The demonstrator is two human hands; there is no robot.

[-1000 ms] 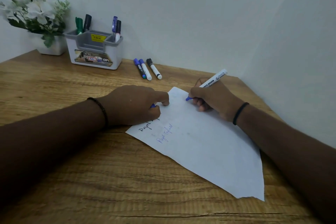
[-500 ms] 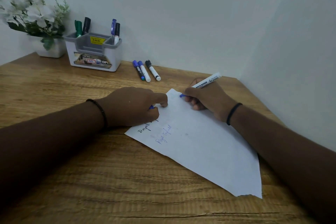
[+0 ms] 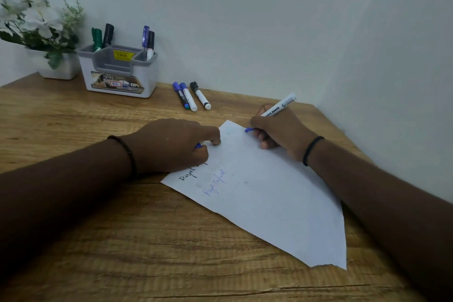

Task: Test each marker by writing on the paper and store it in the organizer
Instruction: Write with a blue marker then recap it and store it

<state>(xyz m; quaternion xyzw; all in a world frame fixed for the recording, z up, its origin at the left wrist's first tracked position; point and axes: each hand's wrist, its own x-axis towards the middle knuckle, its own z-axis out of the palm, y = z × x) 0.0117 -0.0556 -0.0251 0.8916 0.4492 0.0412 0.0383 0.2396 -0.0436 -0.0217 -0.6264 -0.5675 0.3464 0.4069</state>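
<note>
Right hand (image 3: 282, 132) pinches marker (image 3: 278, 108) — tip on paper (image 3: 269, 198); left hand (image 3: 171, 144) grips cap (image 3: 198, 146).

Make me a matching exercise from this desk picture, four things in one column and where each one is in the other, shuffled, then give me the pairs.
Things
1. white whiteboard marker with a blue tip
2. green-capped marker
3. small blue marker cap
4. black-capped white marker

Places
A. standing in the grey and white plastic organizer
B. lying on the wooden desk near the wall
C. gripped in the right hand, tip at the white paper sheet
D. tucked under the left hand's fingers

Pairs: 1-C, 2-A, 3-D, 4-B
</note>
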